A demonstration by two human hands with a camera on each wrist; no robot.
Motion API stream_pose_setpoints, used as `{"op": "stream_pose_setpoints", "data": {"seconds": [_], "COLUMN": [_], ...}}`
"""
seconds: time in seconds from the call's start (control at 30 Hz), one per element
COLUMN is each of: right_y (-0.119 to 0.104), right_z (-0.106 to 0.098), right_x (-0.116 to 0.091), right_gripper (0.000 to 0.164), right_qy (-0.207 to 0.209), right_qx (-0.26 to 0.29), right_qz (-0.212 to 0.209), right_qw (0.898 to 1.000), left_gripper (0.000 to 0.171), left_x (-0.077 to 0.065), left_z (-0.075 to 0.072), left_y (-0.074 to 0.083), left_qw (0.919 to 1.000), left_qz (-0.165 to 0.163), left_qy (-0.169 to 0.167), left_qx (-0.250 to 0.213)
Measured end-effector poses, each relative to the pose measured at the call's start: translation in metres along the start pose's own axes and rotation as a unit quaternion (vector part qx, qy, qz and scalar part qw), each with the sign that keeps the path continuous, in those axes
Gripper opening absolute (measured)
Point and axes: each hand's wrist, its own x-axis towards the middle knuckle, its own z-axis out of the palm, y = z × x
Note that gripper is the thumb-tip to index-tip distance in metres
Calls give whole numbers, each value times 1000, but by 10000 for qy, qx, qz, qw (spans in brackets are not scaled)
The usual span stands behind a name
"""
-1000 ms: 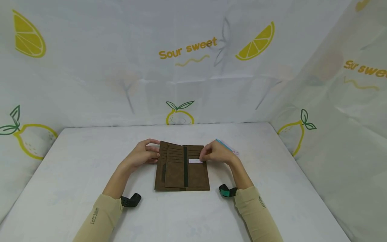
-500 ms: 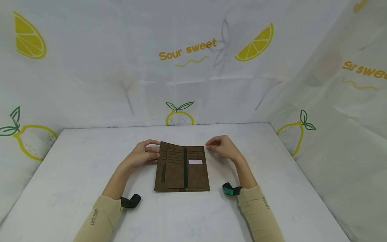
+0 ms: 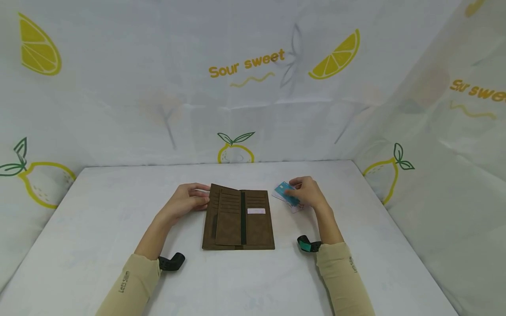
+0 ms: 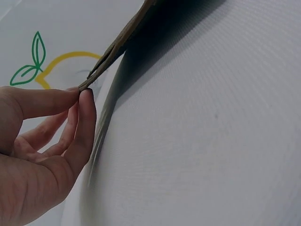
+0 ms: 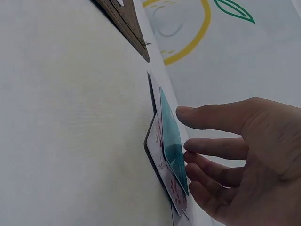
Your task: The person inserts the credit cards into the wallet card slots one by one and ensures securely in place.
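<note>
A brown long wallet [image 3: 231,226] lies unfolded on the table, its inner flap and card slots showing. A white card [image 3: 256,211] sticks out of a slot on its right side. My left hand [image 3: 186,202] pinches the wallet's left edge between thumb and finger, and the left wrist view shows that edge [image 4: 113,49] lifted off the table. My right hand [image 3: 308,191] is over a small fanned pile of cards right of the wallet, a blue card [image 3: 285,191] on top of white cards with pink print [image 5: 157,153]. In the right wrist view its thumb and fingers are apart, fingertips right at the blue card [image 5: 171,136].
A white table [image 3: 237,281] stands against a white cloth backdrop [image 3: 170,127] with lemon prints. Black wrist cameras sit on the left wrist [image 3: 171,262] and the right wrist [image 3: 309,244].
My right hand has left the white card in the wallet slot and moved right to the pile of cards. The left hand has stayed on the wallet's edge.
</note>
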Motion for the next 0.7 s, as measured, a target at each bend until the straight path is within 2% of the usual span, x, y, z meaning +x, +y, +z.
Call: {"op": "stream_pose_setpoints", "data": {"seconds": [0.3,0.7], "right_y": [-1,1], "right_z": [7,11], "right_x": [3,6], "right_gripper": [57,61], "right_qy": [-112,136], "right_qx": [-125,16], "right_qz": [-27,-57], "right_qw": [9999,9999], "left_gripper": [45,46], "left_x": [1,1], "left_z": [-3,-3], "left_y": [-2,-2], "left_qw": [9999,10000], "left_qz": [-49,-41], "left_qy": [-8,-36], "left_qx": [-100,-59]}}
